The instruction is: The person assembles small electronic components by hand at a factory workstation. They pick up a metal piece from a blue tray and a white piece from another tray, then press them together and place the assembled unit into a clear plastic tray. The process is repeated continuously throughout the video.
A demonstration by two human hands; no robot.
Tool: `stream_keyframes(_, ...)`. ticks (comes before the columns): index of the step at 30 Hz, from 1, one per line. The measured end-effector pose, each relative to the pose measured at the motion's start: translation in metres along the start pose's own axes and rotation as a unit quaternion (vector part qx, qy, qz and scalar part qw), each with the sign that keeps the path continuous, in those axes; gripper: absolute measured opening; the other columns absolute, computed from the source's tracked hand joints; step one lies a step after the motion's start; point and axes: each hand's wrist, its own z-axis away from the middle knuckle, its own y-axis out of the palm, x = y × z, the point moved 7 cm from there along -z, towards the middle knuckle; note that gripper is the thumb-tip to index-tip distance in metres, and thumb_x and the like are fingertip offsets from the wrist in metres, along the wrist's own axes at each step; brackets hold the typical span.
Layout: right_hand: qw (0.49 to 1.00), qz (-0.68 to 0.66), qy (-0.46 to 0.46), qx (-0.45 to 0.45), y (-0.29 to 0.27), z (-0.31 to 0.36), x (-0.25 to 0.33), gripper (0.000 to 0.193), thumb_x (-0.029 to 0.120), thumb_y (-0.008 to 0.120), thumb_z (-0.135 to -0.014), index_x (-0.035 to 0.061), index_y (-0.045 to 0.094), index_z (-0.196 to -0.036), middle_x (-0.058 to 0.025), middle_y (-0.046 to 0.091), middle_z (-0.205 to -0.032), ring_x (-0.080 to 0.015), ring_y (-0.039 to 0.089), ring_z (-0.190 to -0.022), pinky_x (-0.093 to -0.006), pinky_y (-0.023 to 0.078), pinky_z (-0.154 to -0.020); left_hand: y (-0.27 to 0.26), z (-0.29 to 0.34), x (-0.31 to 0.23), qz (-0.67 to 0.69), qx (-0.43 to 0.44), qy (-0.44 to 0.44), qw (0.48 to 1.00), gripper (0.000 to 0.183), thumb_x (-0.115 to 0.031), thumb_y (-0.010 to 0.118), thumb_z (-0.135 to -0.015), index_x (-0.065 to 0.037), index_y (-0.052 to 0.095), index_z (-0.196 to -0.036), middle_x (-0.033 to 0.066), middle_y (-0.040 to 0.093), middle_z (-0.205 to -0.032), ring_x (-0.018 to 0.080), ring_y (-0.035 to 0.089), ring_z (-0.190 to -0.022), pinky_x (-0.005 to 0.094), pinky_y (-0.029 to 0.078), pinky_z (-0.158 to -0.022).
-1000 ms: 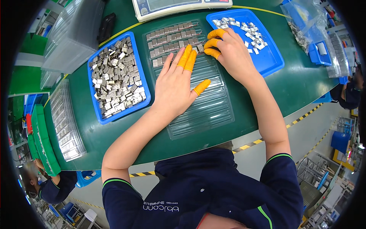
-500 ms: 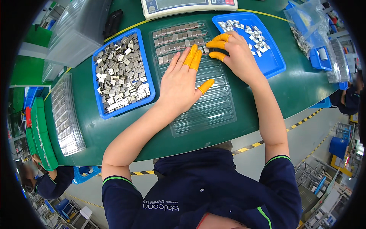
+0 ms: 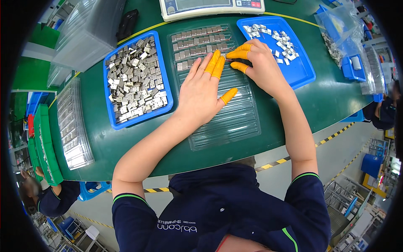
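In the head view I see my left hand [image 3: 200, 90] lying flat, fingers spread, on the clear slotted tray [image 3: 235, 122] at frame centre. My right hand [image 3: 258, 63] pinches a small metal part [image 3: 228, 57], fingertips together, at the tray's upper rows, between the blue bin of metal plates [image 3: 110, 115] and the blue bin of small parts [image 3: 304, 73].

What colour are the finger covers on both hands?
Orange finger covers on left hand and right hand, shown in the head view.

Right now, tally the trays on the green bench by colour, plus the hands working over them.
Blue trays: 2, one heaped with metal parts, one nearly bare
Clear slotted tray under the hands: 1
Hands with orange fingertip covers: 2, left hand and right hand
Total: 5
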Motion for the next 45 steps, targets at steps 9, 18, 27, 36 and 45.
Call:
stream_keyframes(9,0.994,0.004,0.058,-0.091,-0.041,0.0,-0.039,0.02,0.013,0.066,-0.076,0.0052,0.067,-0.094,-0.0133,0.062,-0.097,-0.0296,0.053,-0.095,-0.0378,0.04,-0.087,-0.001,0.001,0.0,0.005,0.001,-0.006,1.0,0.063,-0.043,0.05,-0.087,0.002,0.038,-0.129,0.0173,0.039,-0.135,0.0267,0.029,-0.132,0.0416,0.017,-0.111)
stream_keyframes(18,0.971,0.025,0.22,-0.086,-0.055,0.025,-0.102,0.019,0.01,0.057,-0.082,0.0023,0.065,-0.098,-0.0166,0.06,-0.102,-0.0305,0.052,-0.099,-0.0374,0.042,-0.087,-0.003,0.0,-0.001,0.011,-0.006,-0.004,1.0,0.062,-0.04,0.05,-0.087,0.002,0.036,-0.131,0.0192,0.037,-0.135,0.0287,0.025,-0.133,0.0419,0.017,-0.111)
stream_keyframes(27,0.986,0.019,0.161,-0.043,-0.046,0.014,-0.066,0.024,0.011,0.062,-0.078,0.0054,0.065,-0.1,-0.0146,0.061,-0.103,-0.031,0.052,-0.1,-0.0379,0.042,-0.087,-0.024,0.024,-0.039,0.14,0.081,0.086,0.983,0.07,-0.044,0.056,-0.082,-0.001,0.035,-0.133,0.0217,0.028,-0.14,0.0371,0.018,-0.134,0.0458,0.017,-0.11)
stream_keyframes(36,0.925,0.159,0.345,-0.008,-0.051,0.036,-0.083,0.046,0.025,0.073,-0.071,0.0017,0.061,-0.109,-0.0215,0.057,-0.109,-0.0354,0.053,-0.102,-0.0398,0.045,-0.086,-0.018,0.076,-0.062,0.144,0.194,0.176,0.954,0.07,-0.047,0.058,-0.078,-0.009,0.039,-0.134,0.0119,0.033,-0.141,0.0242,0.02,-0.136,0.0418,0.014,-0.111)
stream_keyframes(45,0.926,0.104,0.358,-0.058,-0.047,0.033,-0.102,0.031,0.008,0.071,-0.068,0.0019,0.065,-0.097,-0.0191,0.061,-0.1,-0.0319,0.062,-0.087,-0.0383,0.049,-0.078,-0.018,0.063,-0.065,0.163,0.155,0.183,0.957,0.066,-0.045,0.056,-0.079,-0.009,0.041,-0.132,0.0122,0.037,-0.139,0.0275,0.026,-0.133,0.046,0.019,-0.109)
